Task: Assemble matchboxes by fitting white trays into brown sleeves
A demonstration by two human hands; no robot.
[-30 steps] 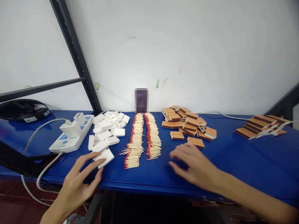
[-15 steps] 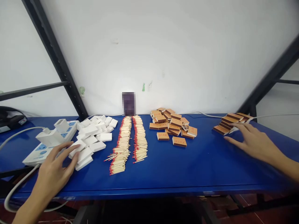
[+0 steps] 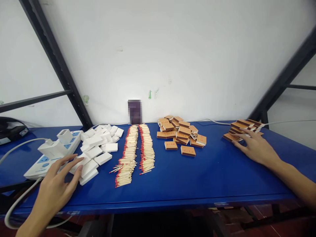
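Note:
My left hand rests at the near left edge of a heap of small white boxes. Its fingers are apart, with thumb and fingertips touching the nearest ones. On the far right, my right hand reaches over a small stack of brown-and-orange matchboxes, fingers spread and fingertips at the near boxes. Part of that stack is hidden behind the fingers. Two long rows of red-tipped matches, a left row and a right row, lie between the hands. Right of them is a pile of matchboxes.
Everything lies on a blue table against a white wall. A power strip with white chargers and cables stands at the left. A blurred dark rectangle leans on the wall. Black metal frame posts rise on both sides.
The view has shifted slightly. My right hand has moved a little closer onto the matchbox stack, while the left hand stays at the white boxes.

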